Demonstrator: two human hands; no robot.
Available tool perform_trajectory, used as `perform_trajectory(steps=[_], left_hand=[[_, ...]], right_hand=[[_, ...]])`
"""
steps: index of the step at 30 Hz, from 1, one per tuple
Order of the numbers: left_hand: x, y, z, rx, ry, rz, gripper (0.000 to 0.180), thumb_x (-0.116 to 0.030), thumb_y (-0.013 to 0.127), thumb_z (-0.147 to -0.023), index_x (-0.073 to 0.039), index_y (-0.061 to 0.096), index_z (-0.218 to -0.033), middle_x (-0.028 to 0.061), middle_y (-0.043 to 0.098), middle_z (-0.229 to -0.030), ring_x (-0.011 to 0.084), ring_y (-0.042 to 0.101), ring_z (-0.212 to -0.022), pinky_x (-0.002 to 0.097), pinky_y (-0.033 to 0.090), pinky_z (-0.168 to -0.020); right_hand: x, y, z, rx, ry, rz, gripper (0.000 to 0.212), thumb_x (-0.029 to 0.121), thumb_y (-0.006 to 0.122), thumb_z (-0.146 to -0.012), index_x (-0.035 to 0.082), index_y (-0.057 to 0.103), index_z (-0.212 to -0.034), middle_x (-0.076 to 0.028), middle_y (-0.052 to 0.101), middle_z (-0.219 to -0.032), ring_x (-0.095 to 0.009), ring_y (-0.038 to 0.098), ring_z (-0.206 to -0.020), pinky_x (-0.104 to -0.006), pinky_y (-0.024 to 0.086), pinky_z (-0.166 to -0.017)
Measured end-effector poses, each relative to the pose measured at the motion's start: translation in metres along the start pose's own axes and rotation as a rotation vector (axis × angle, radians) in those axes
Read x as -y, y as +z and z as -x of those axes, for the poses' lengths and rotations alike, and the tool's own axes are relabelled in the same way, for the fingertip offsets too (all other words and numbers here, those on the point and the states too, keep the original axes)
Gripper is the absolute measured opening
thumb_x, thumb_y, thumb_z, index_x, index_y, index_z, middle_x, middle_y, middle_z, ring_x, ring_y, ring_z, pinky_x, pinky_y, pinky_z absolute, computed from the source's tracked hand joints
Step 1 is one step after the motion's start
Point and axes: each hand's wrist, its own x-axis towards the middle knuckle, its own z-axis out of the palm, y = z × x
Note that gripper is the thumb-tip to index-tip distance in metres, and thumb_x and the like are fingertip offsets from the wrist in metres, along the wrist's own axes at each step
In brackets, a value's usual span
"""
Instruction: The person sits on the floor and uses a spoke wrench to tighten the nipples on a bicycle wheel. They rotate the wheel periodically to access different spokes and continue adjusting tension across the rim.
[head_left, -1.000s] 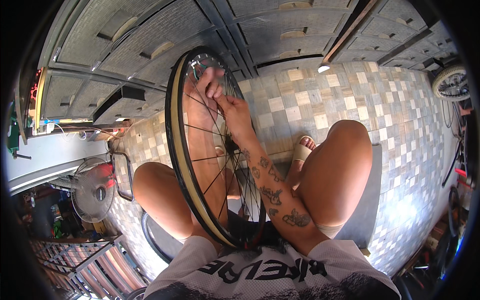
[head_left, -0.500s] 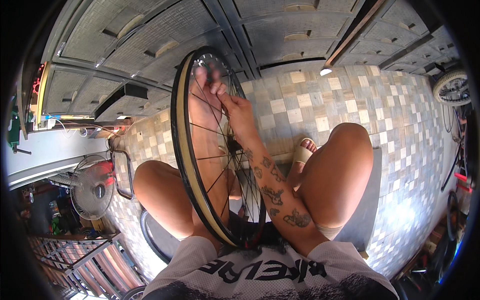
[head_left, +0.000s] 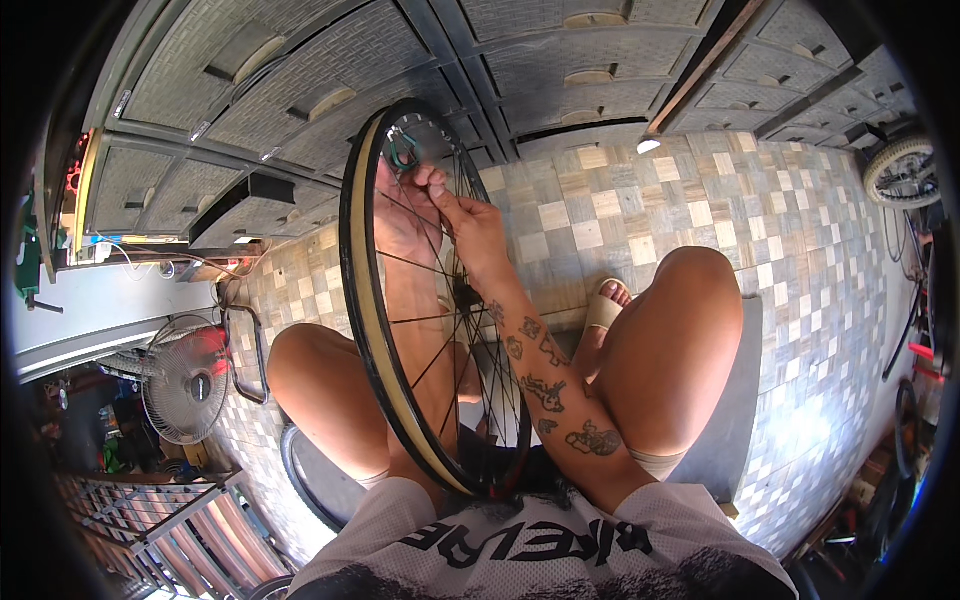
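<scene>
right hand (head_left: 470, 225) shifted slightly down the rim, small green tool (head_left: 403, 155) now showing at fingertips

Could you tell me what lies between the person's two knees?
In the head view, the bicycle wheel stands upright between the left knee and right knee.

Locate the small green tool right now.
Head view, upper centre-left: the small green tool sits at the top inside of the bicycle wheel rim, just above the right hand and left hand fingers.
</scene>
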Motion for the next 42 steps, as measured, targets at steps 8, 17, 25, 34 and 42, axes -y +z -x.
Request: perform_trajectory(steps=[8,17,25,34,42], left_hand=[[-0.008,-0.002,-0.006,0.047,-0.059,-0.231,0.026,-0.023,0.065,-0.100,-0.001,0.058,-0.111,0.0114,0.059,-0.100,0.0127,0.048,-0.075,0.0279,0.044,-0.067],[-0.001,-0.008,-0.006,0.063,0.061,-0.347,0.025,-0.020,0.065,-0.099,0.000,0.056,-0.111,0.0170,0.063,-0.115,0.0128,0.056,-0.082,0.0314,0.048,-0.070],[0.000,-0.014,-0.004,0.094,-0.034,-0.023,0.030,-0.033,0.055,-0.105,-0.003,0.056,-0.107,0.0116,0.061,-0.106,0.0165,0.051,-0.083,0.0301,0.046,-0.078],[0.009,-0.011,-0.001,0.116,0.226,-0.233,0.013,-0.016,0.065,-0.100,-0.005,0.059,-0.097,0.0155,0.064,-0.106,0.0137,0.051,-0.075,0.0298,0.046,-0.069],[0.014,-0.016,0.006,0.057,0.243,-0.290,0.025,-0.025,0.057,-0.105,-0.002,0.055,-0.113,0.0165,0.066,-0.100,0.0153,0.056,-0.077,0.0301,0.048,-0.069]], right_hand=[[-0.003,0.000,-0.003,-0.005,0.008,0.009,0.041,0.037,0.074,-0.094,0.001,0.069,-0.076,0.006,0.052,-0.065,-0.004,0.038,-0.057,-0.0248,0.027,-0.053],[-0.002,-0.001,-0.001,-0.002,0.009,-0.021,0.038,0.037,0.074,-0.094,0.000,0.073,-0.083,0.007,0.054,-0.067,-0.003,0.038,-0.057,-0.0233,0.028,-0.053],[0.001,0.001,-0.003,-0.016,0.031,0.045,0.037,0.038,0.074,-0.094,0.002,0.073,-0.084,0.007,0.054,-0.065,-0.003,0.039,-0.056,-0.0233,0.029,-0.052],[-0.001,0.002,-0.005,0.031,-0.007,-0.017,0.037,0.038,0.072,-0.095,0.004,0.072,-0.081,0.007,0.053,-0.062,-0.004,0.039,-0.051,-0.0249,0.025,-0.045],[0.006,0.000,0.006,0.075,-0.013,0.080,0.035,0.037,0.070,-0.095,0.006,0.071,-0.079,0.006,0.054,-0.064,-0.005,0.037,-0.049,-0.0256,0.024,-0.043]])
